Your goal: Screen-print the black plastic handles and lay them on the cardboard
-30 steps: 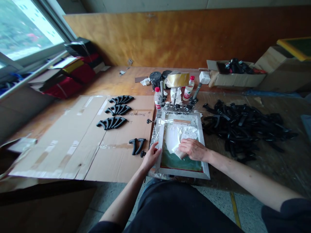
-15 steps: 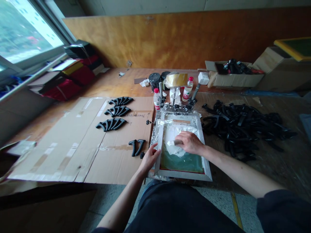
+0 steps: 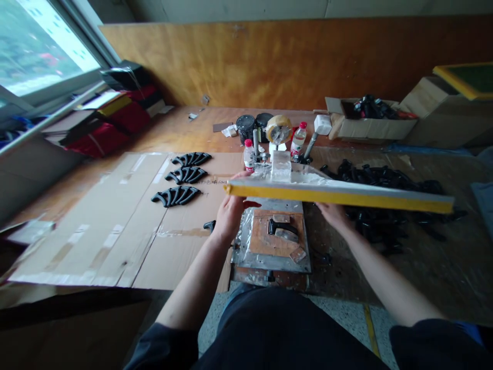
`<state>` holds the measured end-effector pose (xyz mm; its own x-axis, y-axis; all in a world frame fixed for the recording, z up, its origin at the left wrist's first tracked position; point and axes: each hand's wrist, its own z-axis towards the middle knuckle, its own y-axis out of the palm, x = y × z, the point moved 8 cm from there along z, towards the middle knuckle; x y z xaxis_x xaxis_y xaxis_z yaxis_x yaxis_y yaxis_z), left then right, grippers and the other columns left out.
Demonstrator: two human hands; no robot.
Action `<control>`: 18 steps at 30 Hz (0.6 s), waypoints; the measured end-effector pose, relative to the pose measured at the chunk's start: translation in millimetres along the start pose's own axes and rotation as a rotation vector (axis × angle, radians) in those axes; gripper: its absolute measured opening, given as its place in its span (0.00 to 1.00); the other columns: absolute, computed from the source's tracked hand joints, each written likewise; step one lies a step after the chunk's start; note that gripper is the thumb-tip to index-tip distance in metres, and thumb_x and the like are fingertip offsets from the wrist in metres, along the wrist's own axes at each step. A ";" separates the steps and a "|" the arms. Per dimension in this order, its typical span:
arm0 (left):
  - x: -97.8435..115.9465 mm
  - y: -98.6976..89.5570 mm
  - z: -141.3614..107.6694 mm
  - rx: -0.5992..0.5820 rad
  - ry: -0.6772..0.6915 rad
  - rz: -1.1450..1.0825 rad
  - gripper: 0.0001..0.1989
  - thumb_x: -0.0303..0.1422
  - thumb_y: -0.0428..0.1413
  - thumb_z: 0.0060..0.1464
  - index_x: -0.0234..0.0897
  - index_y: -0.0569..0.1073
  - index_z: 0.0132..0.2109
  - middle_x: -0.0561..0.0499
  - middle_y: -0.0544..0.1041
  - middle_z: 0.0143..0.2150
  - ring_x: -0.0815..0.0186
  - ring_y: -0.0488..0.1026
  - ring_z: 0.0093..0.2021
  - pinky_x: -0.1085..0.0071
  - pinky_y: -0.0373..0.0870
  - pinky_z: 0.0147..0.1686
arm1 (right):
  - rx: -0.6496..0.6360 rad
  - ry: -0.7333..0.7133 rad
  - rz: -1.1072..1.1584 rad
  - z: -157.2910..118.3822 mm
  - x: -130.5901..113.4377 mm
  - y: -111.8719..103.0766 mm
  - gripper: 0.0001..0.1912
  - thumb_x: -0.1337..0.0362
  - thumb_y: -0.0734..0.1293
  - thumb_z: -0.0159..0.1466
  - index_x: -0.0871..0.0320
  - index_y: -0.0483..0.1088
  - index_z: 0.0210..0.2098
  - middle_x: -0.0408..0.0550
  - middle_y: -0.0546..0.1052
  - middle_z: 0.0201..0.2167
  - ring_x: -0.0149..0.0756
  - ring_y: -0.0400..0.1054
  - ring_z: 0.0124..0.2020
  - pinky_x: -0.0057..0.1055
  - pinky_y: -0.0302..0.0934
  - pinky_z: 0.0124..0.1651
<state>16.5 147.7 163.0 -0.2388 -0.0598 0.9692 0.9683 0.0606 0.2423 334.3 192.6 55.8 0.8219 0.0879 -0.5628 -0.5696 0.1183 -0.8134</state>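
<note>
The silk-screen frame [image 3: 346,197] is raised and tilted, its yellow-taped front edge facing me. My left hand [image 3: 230,211] grips its left corner, with the thumb extended below the edge. My right hand [image 3: 332,211] is beneath the front edge, right of the middle; its fingers are hidden behind the frame. Below, a black curved handle [image 3: 284,227] lies in a wooden fixture [image 3: 262,239] on a metal base plate [image 3: 246,261]. Just left of my left wrist, another black handle [image 3: 209,225] shows partly on the cardboard.
Three fanned rows of black handles [image 3: 176,196] lie on the cardboard sheet [image 3: 103,231] at left. A heap of black handles [image 3: 381,226] is at right, partly behind the frame. Bottles [image 3: 298,140], dark jars [image 3: 245,128] and a tape roll [image 3: 279,128] stand behind the press.
The screen frame has swung up from lying flat, uncovering the fixture and its handle. My right hand has left the mesh for under the front edge; my left hand has moved up with the frame.
</note>
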 end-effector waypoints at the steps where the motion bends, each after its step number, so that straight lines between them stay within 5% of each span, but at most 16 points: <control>1: 1.4 4.4 5.0 -0.012 0.010 -0.012 0.23 0.51 0.48 0.59 0.41 0.67 0.54 0.47 0.75 0.44 0.64 0.74 0.42 0.70 0.73 0.35 | -0.041 -0.049 -0.001 -14.7 -8.6 22.0 0.13 0.53 0.64 0.64 0.57 0.72 0.33 0.49 0.76 0.30 0.40 0.70 0.34 0.34 0.64 0.39; 4: -21.2 4.7 -1.8 0.062 -0.037 -0.069 0.24 0.51 0.47 0.60 0.40 0.64 0.55 0.46 0.76 0.43 0.65 0.75 0.39 0.71 0.72 0.33 | -0.159 -0.284 -0.141 -52.6 -47.2 79.0 0.11 0.56 0.67 0.63 0.58 0.69 0.32 0.52 0.75 0.36 0.42 0.68 0.42 0.36 0.63 0.45; 6: -67.9 10.9 -27.2 0.037 -0.268 -0.078 0.27 0.52 0.51 0.57 0.37 0.66 0.54 0.43 0.77 0.42 0.64 0.75 0.36 0.71 0.71 0.30 | -0.197 -0.255 -0.245 -66.3 -60.6 96.3 0.08 0.61 0.66 0.64 0.59 0.68 0.33 0.53 0.74 0.35 0.42 0.68 0.41 0.34 0.61 0.43; 9: -149.6 34.0 -91.5 -0.144 -0.774 -0.100 0.30 0.54 0.54 0.53 0.35 0.68 0.52 0.37 0.76 0.49 0.57 0.76 0.41 0.67 0.73 0.31 | -0.198 -0.160 -0.241 -82.1 -83.4 95.8 0.06 0.63 0.62 0.67 0.59 0.67 0.35 0.52 0.74 0.32 0.40 0.67 0.38 0.32 0.60 0.40; 12: -180.7 32.9 -120.3 -0.058 -0.866 -0.269 0.24 0.53 0.52 0.55 0.36 0.70 0.45 0.41 0.76 0.48 0.59 0.75 0.44 0.66 0.74 0.37 | -0.202 -0.416 -0.107 -97.5 -123.8 89.5 0.07 0.64 0.60 0.69 0.58 0.68 0.36 0.51 0.74 0.35 0.40 0.66 0.41 0.34 0.60 0.43; 15: -182.4 -17.9 -109.5 0.125 -0.805 -0.180 0.20 0.50 0.53 0.55 0.36 0.69 0.41 0.45 0.78 0.39 0.65 0.75 0.34 0.72 0.71 0.30 | -0.197 -0.569 -0.031 -82.5 -109.4 76.8 0.11 0.64 0.59 0.69 0.57 0.70 0.34 0.49 0.74 0.38 0.38 0.65 0.44 0.35 0.59 0.49; 18: -172.7 -114.3 -85.1 0.300 -0.664 0.222 0.24 0.53 0.52 0.53 0.36 0.67 0.42 0.48 0.77 0.31 0.68 0.72 0.25 0.74 0.67 0.25 | -0.094 -0.222 -0.235 -25.8 -11.5 54.4 0.13 0.65 0.59 0.69 0.58 0.74 0.34 0.52 0.75 0.40 0.40 0.65 0.46 0.37 0.57 0.53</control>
<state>-46.7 66.4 -35.9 -0.1268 0.5916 0.7962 0.9599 0.2756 -0.0519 293.9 172.5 14.2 0.9039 0.2831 -0.3207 -0.3529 0.0698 -0.9331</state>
